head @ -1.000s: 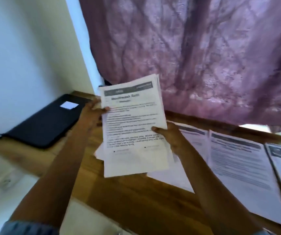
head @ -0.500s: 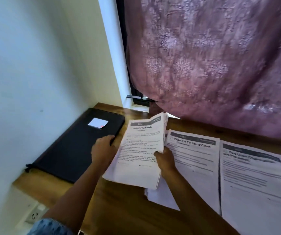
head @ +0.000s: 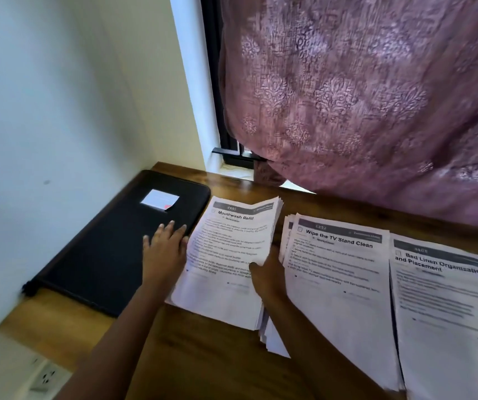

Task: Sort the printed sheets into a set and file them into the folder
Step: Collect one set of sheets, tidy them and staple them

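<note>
Paperwork spread along a wooden desk (head: 203,359), seen from beside the person sorting it. Far left, low on the wall, sits a white wall socket (head: 45,376). At the desk's left end, tucked into the corner, the black folder (head: 107,261) lies closed and flat, w/ a small white label (head: 159,199) near its far edge. The left hand (head: 164,251) rests on the folder's right edge, fingers straight and spread, gripping nothing. Its heel is just beside the Mouthwash Refill stack (head: 226,278). That thick wad of printed sheets lies next to the folder, far right corner curling up. Whether its left edge overlaps the folder or only touches it, can't tell. The right hand (head: 268,278) pinches the stack at its right edge, thumb on top of the pg, fingers hidden beneath. A few loose sheets (head: 273,343) poke out under the stack's near right corner. Next right, a fanned Wipe the TV Stand Clean stack (head: 338,295) lies flat. Edge to edge w/ it is a Bed Linen stack (head: 448,319). Above & behind, a mauve patterned curtain (head: 362,96) hangs down to the desk's back edge.
</note>
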{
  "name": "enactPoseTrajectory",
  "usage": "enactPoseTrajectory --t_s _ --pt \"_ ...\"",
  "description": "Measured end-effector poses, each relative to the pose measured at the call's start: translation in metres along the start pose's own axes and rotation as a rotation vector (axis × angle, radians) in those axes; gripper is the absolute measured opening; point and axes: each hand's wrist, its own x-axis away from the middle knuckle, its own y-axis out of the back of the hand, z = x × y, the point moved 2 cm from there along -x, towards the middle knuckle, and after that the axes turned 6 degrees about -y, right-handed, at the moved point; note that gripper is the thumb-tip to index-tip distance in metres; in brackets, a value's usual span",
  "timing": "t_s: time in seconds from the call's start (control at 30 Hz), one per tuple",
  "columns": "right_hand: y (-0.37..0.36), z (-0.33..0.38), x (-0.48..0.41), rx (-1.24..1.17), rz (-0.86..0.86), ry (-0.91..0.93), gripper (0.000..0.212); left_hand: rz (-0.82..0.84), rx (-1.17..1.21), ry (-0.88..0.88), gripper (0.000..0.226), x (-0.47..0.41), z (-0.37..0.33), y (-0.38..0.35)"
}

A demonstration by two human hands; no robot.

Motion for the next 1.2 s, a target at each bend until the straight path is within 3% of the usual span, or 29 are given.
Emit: enactPoseTrajectory --t_s 0.13,0.23,0.33,0.47,0.57,0.7,0.8,0.87,1.07,1.2 --pt "-0.012 0.002 0.002 0.048 -0.038 0.091 0.078 0.129 -0.091 -0.319 0.062 0.006 -0.056 -0.003" --pt "-0.009 0.012 0.013 0.079 -0.055 0.087 0.087 0.306 -0.023 -0.298 0.067 0.012 -0.08 -0.024" --pt "0.019 0.025 0.016 0.173 -0.111 0.164 0.075 0.417 -0.06 -0.248 0.063 0.021 -0.08 -0.045" --pt "0.083 0.034 -0.001 0.383 -0.201 0.257 0.053 0.289 0.059 -0.207 0.065 0.019 -0.092 -0.042" --pt "0.126 0.035 -0.029 0.587 -0.222 0.279 0.049 0.155 0.154 -0.323 0.06 0.018 -0.136 -0.035" --pt "0.168 0.044 -0.071 0.89 -0.188 0.218 0.069 0.194 0.095 -0.648 0.061 0.026 -0.197 -0.046" --pt "0.185 0.045 -0.094 1.056 -0.07 0.193 0.09 0.257 0.054 -0.689 0.082 0.034 -0.214 -0.069" --pt "0.189 0.044 -0.102 1.126 -0.015 0.163 0.098 0.286 0.048 -0.653 0.083 0.041 -0.213 -0.082" --pt "0.186 0.048 -0.104 1.022 0.039 0.231 0.099 0.301 0.075 -0.601 0.076 0.043 -0.213 -0.084" --pt "0.195 0.058 -0.116 0.984 0.185 0.14 0.11 0.291 0.063 -0.591 0.071 0.042 -0.213 -0.085"
